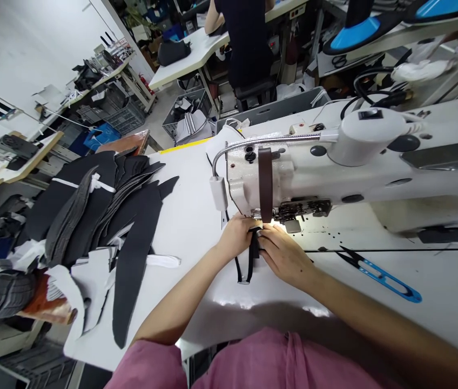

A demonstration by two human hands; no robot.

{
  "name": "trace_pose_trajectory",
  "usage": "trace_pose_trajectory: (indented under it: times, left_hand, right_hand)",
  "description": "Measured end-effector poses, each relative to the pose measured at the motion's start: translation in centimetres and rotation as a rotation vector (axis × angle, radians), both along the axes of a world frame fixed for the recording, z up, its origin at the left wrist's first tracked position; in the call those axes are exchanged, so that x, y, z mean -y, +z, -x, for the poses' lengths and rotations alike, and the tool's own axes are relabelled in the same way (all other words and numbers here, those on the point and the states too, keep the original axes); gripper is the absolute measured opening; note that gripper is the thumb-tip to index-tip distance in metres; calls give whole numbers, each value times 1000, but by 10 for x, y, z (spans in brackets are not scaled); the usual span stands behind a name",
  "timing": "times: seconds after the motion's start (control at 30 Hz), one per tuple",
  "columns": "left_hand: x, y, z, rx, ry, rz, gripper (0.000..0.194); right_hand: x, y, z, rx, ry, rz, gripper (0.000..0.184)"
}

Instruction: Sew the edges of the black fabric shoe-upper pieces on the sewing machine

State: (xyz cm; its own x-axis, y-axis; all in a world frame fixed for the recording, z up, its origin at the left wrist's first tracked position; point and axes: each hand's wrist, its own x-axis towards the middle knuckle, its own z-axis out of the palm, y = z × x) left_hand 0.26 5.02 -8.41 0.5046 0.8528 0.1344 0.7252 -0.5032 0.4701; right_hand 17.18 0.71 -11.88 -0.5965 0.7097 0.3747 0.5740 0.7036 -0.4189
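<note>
Below the head of a white sewing machine point(297, 167), a narrow black fabric piece with a white edge point(253, 254) lies between my two hands. My left hand point(237, 236) is closed on its upper left side, close to the lit needle area. From the right, my right hand point(283, 252) presses and pinches the same piece, its fingers bent. The needle and presser foot are mostly hidden by a dark brown strap point(265, 185) and my fingers. A loop of the piece hangs toward me over the table.
Blue thread snips point(391, 278) lie right of my right hand. Stacked black fabric panels point(140, 259) and white scraps point(91, 286) cover the table's left side. A bendable lamp point(218, 193) hangs beside the machine head. Another person point(249, 43) sits at a table beyond.
</note>
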Motion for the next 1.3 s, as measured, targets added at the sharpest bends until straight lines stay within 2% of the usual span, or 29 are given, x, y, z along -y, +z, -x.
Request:
trace_pose_trajectory:
  times: [0.13,0.3,0.33,0.4,0.47,0.57,0.63,0.73,0.83,0.9,1.0,1.1,1.3]
  left_hand:
    - [-1,-4,1,31,38,-5,30]
    - [1,-4,0,18,160,19,29]
    - [0,-2,0,-23,196,22,25]
    - [-3,2,-1,-146,272,39,13]
    - [-9,7,2,-255,328,63,8]
    - [-23,13,12,-270,281,64,7]
    - [-32,16,21,-246,151,52,8]
    - [-40,20,31,-315,-62,28,12]
    - [-34,26,30,-454,-206,-22,21]
    - [-23,29,23,-531,-244,-54,24]
    - [-1,32,6,-620,-201,-76,23]
    - [16,33,-11,-639,-90,-38,25]
    - [26,35,-26,-565,39,41,25]
  right_hand:
    - [0,6,-5,16,-51,-20,18]
    - [-21,10,-36,151,-419,-129,18]
    - [-27,10,-44,182,-447,-134,17]
    - [-32,14,-59,212,-416,-119,19]
    - [-27,20,-68,162,-396,-134,21]
    - [-7,27,-60,3,-487,-278,22]
    - [6,26,-40,-30,-437,-309,21]
    - [7,16,0,53,-190,-190,28]
    - [-5,5,23,98,-49,-177,28]
    - [-12,2,22,97,-1,-189,27]
    - [-13,5,3,100,64,-189,28]
    - [-11,12,-15,122,99,-213,31]
    - [-14,13,-20,125,131,-192,30]
